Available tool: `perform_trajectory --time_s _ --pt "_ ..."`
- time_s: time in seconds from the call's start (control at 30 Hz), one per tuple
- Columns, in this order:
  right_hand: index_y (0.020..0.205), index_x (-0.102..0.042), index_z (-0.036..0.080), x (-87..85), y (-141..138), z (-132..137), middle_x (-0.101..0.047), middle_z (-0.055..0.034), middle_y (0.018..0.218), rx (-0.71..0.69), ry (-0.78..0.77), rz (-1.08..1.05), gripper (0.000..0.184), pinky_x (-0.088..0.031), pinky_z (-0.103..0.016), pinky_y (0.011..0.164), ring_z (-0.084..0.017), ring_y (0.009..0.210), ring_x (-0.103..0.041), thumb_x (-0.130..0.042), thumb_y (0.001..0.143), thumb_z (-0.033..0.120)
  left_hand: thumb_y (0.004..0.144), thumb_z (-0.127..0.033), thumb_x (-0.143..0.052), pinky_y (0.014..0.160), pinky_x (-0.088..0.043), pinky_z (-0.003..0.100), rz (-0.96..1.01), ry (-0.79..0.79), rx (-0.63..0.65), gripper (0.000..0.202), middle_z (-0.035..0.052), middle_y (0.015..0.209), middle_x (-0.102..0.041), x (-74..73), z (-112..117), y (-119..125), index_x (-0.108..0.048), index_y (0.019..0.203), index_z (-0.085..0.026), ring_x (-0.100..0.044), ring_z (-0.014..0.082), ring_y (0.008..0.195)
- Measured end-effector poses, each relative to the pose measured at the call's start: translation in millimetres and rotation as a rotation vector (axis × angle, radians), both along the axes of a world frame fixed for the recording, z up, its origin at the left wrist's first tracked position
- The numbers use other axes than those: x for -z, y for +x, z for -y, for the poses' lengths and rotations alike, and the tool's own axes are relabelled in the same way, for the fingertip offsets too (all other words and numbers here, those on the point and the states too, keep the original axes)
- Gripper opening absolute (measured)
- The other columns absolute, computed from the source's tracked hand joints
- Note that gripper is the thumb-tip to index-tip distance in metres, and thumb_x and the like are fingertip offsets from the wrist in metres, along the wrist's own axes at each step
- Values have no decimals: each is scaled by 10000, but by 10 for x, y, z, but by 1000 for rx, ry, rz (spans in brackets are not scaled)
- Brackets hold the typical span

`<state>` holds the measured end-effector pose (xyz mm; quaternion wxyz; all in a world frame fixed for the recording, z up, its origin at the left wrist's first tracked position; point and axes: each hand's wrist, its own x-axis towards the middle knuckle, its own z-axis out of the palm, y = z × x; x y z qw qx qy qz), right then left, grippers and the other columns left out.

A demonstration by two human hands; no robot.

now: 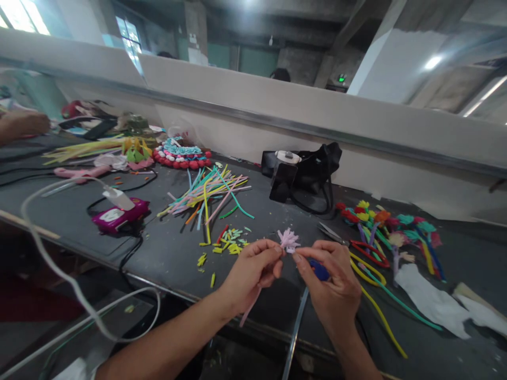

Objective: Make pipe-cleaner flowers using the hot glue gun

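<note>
A small pale-pink flower of fuzzy pipe-cleaner pieces [289, 239] stands upright between my hands. My left hand [253, 269] is closed in a pinch at its base, and a pink stem [249, 309] hangs below that hand. Thumb and forefinger of my right hand [330, 279] come together on a small pale-lilac piece [291, 250] touching the flower's underside. Partly hidden behind the right fingers is a blue object [319, 270] whose kind I cannot make out. Short yellow and green pipe-cleaner cuttings [232, 244] lie just beyond my left hand.
Loose pipe cleaners [214, 192] lie beyond the cuttings. Red-handled scissors [368, 252], finished flowers [368, 214] and white tissue [431, 301] are at right. A black bag [317, 169] stands behind. A purple power strip [121, 215] with a white cable sits left; another person's hand [26, 125] is far left.
</note>
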<state>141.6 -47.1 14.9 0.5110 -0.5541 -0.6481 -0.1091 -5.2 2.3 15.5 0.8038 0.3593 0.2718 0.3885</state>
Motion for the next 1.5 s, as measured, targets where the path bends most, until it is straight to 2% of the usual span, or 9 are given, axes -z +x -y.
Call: perform_trajectory --time_s 0.3,0.63,1.5 --pt "891 -704 258 -15 -15 -24 -558 -12 837 58 40 78 81 -421 -330 748 -172 820 -519 -691 826 210 785 -293 -666 380 -120 214 54 -34 77 161 -55 460 -515 25 8 -5 -601 761 -148 -283 19 320" --pt "883 -695 242 15 -5 -15 -559 -10 845 93 56 83 57 -428 -331 770 -165 830 -520 -691 830 222 771 -301 -677 382 -124 209 58 -35 91 174 -60 456 -496 4 22 -10 -597 767 -147 -286 26 335" --pt "872 -686 219 71 -30 -52 -571 -20 843 130 89 61 34 -435 -333 754 -170 826 -534 -685 839 213 834 -248 -615 386 -120 215 87 -26 119 120 -59 439 -451 60 20 10 -614 775 -143 -253 33 348"
